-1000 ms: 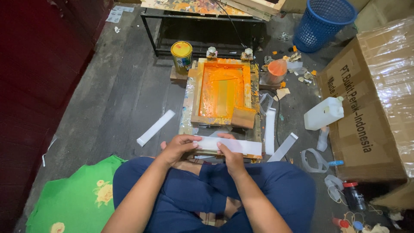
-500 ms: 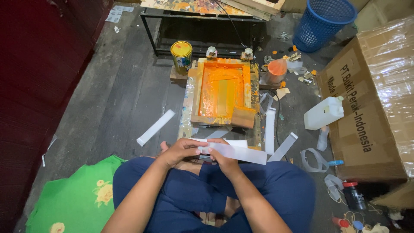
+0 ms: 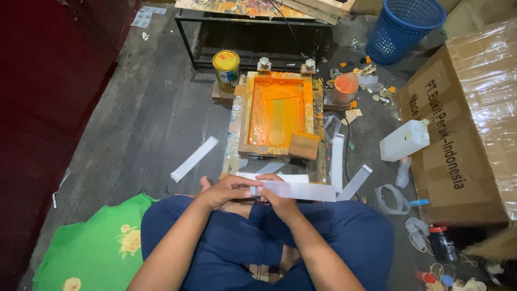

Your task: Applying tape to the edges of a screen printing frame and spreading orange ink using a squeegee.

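My left hand (image 3: 229, 189) and right hand (image 3: 272, 196), close together above my lap, both pinch the white strip (image 3: 301, 190); its long axis lies crosswise, free end pointing right, just before the orange-inked screen frame (image 3: 276, 113); white jug (image 3: 404, 141) farther right.

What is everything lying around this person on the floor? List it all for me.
White strip: one, white, held in both hands above the lap.
Printing frame: one, wooden, orange with ink, on the floor ahead.
Wooden block: one, tan, at the frame's near right corner.
Paint can: one, yellow, left of the frame's far end.
Loose strips: several, white, on the floor either side of the frame.
Jug: one, white, right of the frame.
Basket: one, blue, top right.
Cardboard box: one, brown, far right.
Cloth: one, green with flowers, bottom left.
Left hand: on the strip.
Right hand: on the strip.
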